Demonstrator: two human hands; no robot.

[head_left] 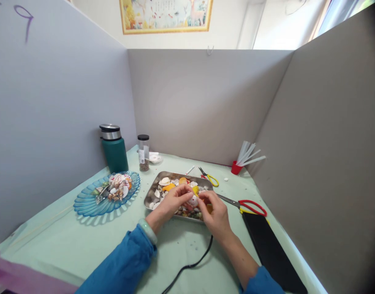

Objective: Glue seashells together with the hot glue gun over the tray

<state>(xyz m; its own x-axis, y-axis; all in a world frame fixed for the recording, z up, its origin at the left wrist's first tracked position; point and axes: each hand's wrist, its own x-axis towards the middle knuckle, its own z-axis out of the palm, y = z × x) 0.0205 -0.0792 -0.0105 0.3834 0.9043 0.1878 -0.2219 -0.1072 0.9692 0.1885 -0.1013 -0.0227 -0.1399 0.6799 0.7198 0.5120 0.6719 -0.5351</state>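
Both hands meet above a metal tray filled with shells. My left hand, with a pale green bangle at its wrist, is closed in a pinch. Opposite it, my right hand is closed too, fingertips nearly touching the left ones. What the fingers hold is too small and hidden to name; a yellow piece shows right by the fingertips. Below them is a whitish, speckled shell; whether it is held or lies in the tray, I cannot tell. White shells and an orange shell lie in the tray.
A blue glass plate of shells and a green bottle stand left, near a jar. Yellow-handled pliers, red-handled scissors, a red cup of glue sticks and a black slab are right. A black cable runs in front.
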